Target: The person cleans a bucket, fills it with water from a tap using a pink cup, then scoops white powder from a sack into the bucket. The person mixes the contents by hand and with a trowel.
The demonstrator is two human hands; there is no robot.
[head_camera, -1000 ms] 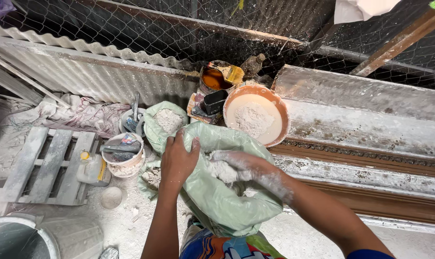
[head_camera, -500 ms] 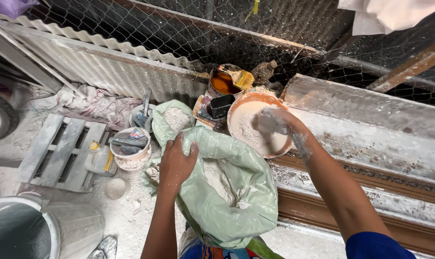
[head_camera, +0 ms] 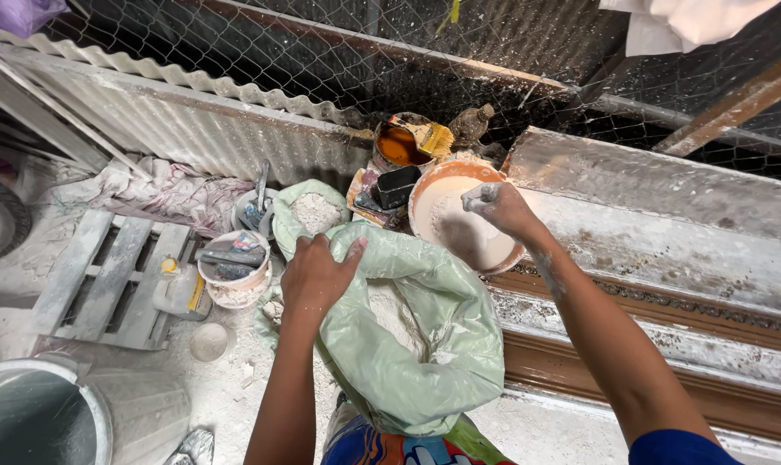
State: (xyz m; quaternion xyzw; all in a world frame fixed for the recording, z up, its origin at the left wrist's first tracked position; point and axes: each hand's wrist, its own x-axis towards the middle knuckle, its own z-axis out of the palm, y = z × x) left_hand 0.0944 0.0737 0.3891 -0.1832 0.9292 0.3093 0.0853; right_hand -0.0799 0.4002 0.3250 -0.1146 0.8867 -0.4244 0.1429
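A left hand (head_camera: 315, 277) grips the rim of an open pale green sack (head_camera: 425, 344) of white powder, its fingers curled over the edge. To the right, the powder-dusted right hand (head_camera: 496, 207) hovers with fingers closed in a loose fist over an orange bowl (head_camera: 442, 176) of white powder, just beyond the sack.

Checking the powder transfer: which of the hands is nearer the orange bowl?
Right. The right hand hovers over the orange bowl; the left hand grips the green sack rim, beside it.
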